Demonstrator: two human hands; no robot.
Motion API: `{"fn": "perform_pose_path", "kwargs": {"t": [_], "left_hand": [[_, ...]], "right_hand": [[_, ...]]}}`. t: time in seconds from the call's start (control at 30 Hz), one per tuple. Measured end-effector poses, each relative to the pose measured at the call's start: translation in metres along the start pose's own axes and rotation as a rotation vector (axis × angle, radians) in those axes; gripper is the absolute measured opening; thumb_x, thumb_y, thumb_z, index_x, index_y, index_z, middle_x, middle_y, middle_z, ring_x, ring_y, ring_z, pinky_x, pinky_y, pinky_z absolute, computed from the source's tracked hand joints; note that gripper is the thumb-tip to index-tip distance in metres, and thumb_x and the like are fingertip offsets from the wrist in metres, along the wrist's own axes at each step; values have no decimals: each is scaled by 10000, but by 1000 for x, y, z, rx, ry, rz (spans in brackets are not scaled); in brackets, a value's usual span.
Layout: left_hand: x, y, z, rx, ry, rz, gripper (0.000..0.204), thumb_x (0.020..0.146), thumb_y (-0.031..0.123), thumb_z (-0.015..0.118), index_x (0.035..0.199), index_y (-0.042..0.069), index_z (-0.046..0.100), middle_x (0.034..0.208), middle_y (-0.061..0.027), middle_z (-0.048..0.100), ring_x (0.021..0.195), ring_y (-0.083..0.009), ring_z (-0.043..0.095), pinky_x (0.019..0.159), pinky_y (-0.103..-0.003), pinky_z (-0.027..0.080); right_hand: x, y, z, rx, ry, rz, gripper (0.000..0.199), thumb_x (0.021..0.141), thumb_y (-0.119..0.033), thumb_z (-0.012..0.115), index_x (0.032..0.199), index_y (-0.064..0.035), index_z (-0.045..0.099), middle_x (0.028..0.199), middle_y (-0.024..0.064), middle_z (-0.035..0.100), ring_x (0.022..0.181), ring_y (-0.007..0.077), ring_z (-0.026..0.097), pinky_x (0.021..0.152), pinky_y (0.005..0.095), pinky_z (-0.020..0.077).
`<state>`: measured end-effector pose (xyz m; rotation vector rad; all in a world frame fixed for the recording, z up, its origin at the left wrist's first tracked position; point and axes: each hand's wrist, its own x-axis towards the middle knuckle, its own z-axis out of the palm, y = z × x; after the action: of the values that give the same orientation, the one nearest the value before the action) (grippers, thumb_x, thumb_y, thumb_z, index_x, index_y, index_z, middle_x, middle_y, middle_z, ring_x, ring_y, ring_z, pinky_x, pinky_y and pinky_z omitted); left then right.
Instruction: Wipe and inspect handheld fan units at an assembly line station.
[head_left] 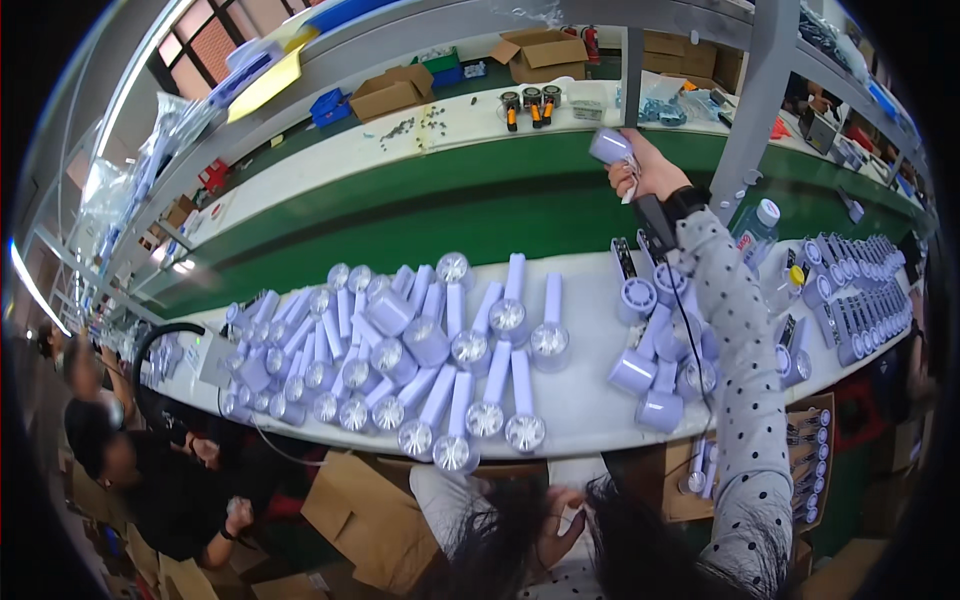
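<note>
My right hand (655, 172) is stretched far out over the green strip behind the table. Its fingers are closed round a lavender handheld fan (610, 146), whose cylindrical head points up and left; its handle is mostly hidden by the hand. A small white strip hangs beneath the fingers. Low in my lap, my left hand (558, 530) has its fingers curled, with a bit of white showing there that is too small to name. On the white table (585, 420), many lavender handheld fans (428, 342) with silvery blade faces lie in a broad pile.
Right of centre lie more fan parts (640, 372). Opened fan bodies stand in rows (868, 325) at far right, near a clear bottle (755, 228). A grey post (755, 110) rises beside my right arm. Cardboard boxes (370, 515) stand below; a co-worker (150, 480) sits at left.
</note>
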<state>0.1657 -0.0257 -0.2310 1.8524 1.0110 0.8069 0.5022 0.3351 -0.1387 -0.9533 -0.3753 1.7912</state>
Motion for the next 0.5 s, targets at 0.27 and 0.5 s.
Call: {"fn": "perform_pose_path", "kwargs": {"t": [0.27, 0.5], "left_hand": [[16, 54, -15, -706, 191, 72, 531, 773, 9, 580, 1243, -2, 333, 1082, -110, 478, 1011, -191, 479, 883, -297, 377], [36, 82, -23, -1117, 112, 39, 703, 727, 151, 720, 1272, -34, 316, 1232, -157, 443, 1116, -182, 451, 926, -289, 379]], "right_hand": [[-261, 152, 87, -145, 166, -124, 454, 847, -544, 442, 849, -90, 441, 541, -35, 382, 391, 50, 321, 348, 196, 213], [-309, 326, 95, -581, 415, -885, 618, 798, -242, 642, 1252, 12, 308, 1045, 96, 495, 963, 138, 461, 828, 268, 398]]}}
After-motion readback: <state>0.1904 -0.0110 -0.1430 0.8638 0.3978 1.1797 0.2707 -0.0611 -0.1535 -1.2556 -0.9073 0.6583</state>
